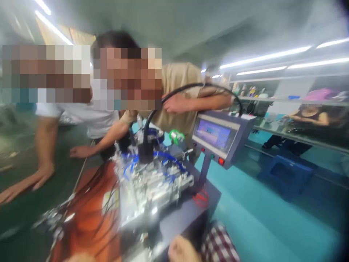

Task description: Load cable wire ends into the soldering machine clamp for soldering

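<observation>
Has the right hand [183, 250] low in view, just in front of the machine [155, 189], with fingers seemingly curled inward; cannot tell, through the blur, whether pinching anything. Shows only a sliver of the left hand [80, 258] at the bottom edge, near the orange surface [89, 203]; cannot tell whether with fingers spread or pressed together. Beside the right hand, some checked cloth [220, 243] in dark red and white. In the middle of the view, the machine, a crowd of bright metal parts with blue tubes [166, 156], on a dark grey base [181, 220]. Up from a black block [145, 153] on top, a black hose [241, 103] in a high arch over to the control box [244, 134], with a lit bluish-purple screen [214, 133]. Below that box, a loose coil of red cable [201, 198]; across the orange surface, thin dark cables [105, 189] and a pale label [109, 202]. Beyond the machine, a co-worker in a tan shirt [182, 72], leaning in; to the left, another in a white shirt [100, 125], with a hand [45, 176] on the dark green table [24, 218]. Far right, a blue stool [289, 174] on a teal floor [259, 214], near a seated person [311, 116].
</observation>
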A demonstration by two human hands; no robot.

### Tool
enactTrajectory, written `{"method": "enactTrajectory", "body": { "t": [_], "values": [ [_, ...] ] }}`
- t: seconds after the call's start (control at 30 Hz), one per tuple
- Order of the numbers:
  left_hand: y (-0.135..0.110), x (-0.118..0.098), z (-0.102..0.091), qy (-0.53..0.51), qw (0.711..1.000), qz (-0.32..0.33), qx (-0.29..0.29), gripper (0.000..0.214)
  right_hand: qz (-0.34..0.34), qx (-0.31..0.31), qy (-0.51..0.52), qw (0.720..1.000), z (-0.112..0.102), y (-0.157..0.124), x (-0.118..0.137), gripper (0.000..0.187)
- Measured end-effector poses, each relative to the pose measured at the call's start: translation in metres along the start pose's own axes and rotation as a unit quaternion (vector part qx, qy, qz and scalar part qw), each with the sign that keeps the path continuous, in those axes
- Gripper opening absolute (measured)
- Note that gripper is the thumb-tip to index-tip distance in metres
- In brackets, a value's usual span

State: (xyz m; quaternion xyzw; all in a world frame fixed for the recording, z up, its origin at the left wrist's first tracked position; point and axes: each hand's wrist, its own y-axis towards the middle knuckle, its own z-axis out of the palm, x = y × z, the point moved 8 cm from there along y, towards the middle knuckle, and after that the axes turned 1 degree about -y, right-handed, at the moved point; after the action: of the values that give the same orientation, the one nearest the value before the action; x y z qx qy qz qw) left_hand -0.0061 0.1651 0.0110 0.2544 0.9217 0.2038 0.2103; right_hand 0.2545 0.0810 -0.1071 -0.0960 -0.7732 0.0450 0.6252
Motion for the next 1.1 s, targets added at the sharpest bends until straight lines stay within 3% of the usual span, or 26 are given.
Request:
{"method": "enactTrajectory", "body": {
  "t": [0.07,0.17,0.33,0.6,1.1],
  "values": [
    [-0.039,0.010,-0.008,-0.022,0.998,-0.027,0.044,0.025,0.018,0.003,0.026,0.999,0.015,-0.012,-0.013,0.037],
    [-0.063,0.010,-0.009,-0.077,0.990,-0.046,0.111,0.028,0.032,0.025,0.047,0.998,0.021,-0.023,-0.024,0.035],
    [-0.053,0.000,-0.007,-0.057,0.990,-0.056,0.114,0.032,0.043,0.044,0.074,0.995,0.012,-0.026,-0.026,0.035],
    [-0.055,-0.018,-0.015,-0.004,0.991,0.016,0.132,0.039,0.053,0.041,0.091,0.994,-0.007,-0.035,-0.032,0.035],
    [-0.088,-0.034,0.000,0.177,0.976,-0.005,0.127,0.042,0.074,0.049,0.066,0.994,-0.010,-0.031,-0.034,0.030]
  ]
}}
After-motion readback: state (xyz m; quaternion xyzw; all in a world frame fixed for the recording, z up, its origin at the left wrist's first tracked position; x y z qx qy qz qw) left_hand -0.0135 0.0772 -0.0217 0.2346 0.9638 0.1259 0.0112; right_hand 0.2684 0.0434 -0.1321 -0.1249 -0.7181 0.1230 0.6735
